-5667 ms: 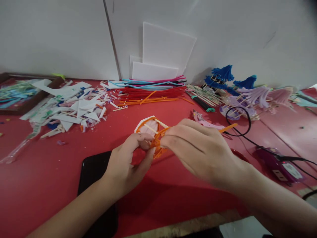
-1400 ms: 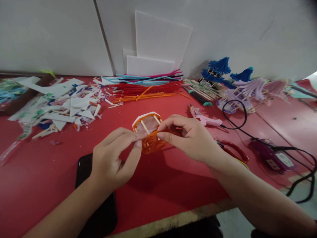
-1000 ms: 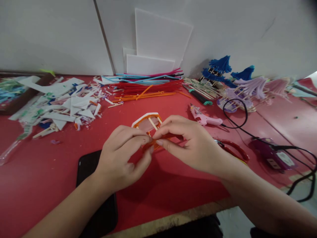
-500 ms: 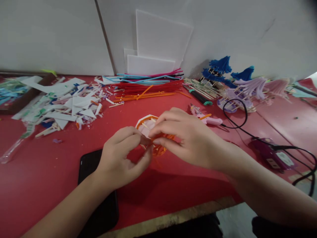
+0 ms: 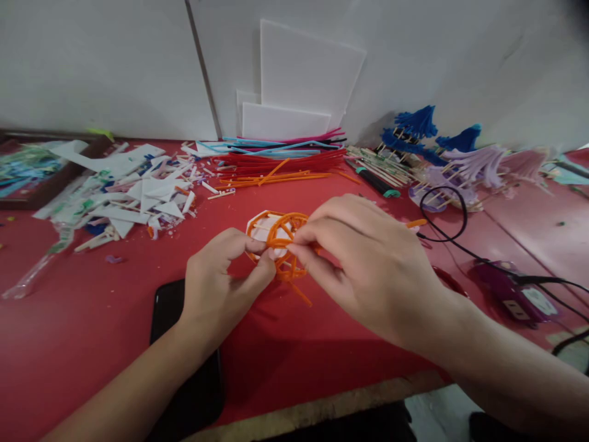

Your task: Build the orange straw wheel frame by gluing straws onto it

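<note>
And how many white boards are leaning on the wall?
3 that I can see: a big one, a low one in front, and a third one peeking out left. More may hide behind.

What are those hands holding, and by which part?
They hold bent orange strips: the left hand pinches them on the left side, between thumb and finger; the right hand pinches just to the right, its exact grip partly hidden.

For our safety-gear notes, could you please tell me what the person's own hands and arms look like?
The left hand and right hand are bare, with no glove, ring, watch or bracelet in sight. The fingers look slim. No sleeve shows on the left forearm or right forearm; the upper arms are out of view.
</note>
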Motion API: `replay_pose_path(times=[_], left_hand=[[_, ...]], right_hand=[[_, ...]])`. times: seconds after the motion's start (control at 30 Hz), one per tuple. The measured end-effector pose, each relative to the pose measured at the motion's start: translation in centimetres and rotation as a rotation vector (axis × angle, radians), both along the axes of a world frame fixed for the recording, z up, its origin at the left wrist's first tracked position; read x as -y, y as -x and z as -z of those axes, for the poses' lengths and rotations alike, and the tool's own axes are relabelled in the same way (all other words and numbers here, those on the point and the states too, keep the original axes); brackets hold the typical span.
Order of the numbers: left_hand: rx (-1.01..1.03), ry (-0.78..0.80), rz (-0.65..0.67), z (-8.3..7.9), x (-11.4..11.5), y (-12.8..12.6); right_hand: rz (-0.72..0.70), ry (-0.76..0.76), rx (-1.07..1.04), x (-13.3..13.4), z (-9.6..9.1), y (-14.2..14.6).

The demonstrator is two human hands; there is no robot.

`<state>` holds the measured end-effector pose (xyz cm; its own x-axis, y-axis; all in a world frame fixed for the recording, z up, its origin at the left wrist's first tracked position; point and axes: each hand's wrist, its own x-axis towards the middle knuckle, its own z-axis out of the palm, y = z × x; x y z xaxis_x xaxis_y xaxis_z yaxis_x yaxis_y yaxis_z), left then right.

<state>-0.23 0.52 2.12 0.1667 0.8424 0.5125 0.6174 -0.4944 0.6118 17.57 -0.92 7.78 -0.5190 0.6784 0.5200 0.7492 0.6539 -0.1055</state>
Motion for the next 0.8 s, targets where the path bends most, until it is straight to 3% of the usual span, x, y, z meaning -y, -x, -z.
replay_pose_path(times=[0.13,0.37,0.47,0.53,0.57,0.63,0.7,0.73,0.8], left_hand=[[0.023,0.008,-0.009,0.1,-0.1,0.0],[0.015,0.02,0.0,0.1,0.0,0.0],[0.009,-0.003,0.019,0.1,-0.1,0.1],[0.001,-0.025,0.032,0.2,-0.2,0.1],[-0.002,-0.032,0.036,0.2,-0.2,0.2],[-0.01,-0.035,0.04,0.2,-0.1,0.3],[-0.018,-0.037,0.044,0.2,-0.1,0.3],[-0.021,-0.04,0.047,0.2,-0.1,0.4],[-0.023,-0.06,0.059,0.3,-0.1,0.4]], right_hand=[[-0.064,0.047,-0.027,1.3,0.6,0.9],[-0.066,0.079,-0.115,2.6,3.5,1.5],[-0.202,0.168,-0.159,2.2,3.5,0.3],[-0.213,0.219,-0.202,1.4,2.9,-1.8],[-0.148,0.212,-0.241,0.7,2.7,-3.4],[0.133,0.136,-0.367,-0.9,2.6,-7.1],[0.408,0.2,-0.307,-2.6,3.5,-11.2],[0.457,0.288,-0.199,-3.3,4.2,-13.0],[0.501,0.31,-0.156,-4.5,5.9,-15.9]])
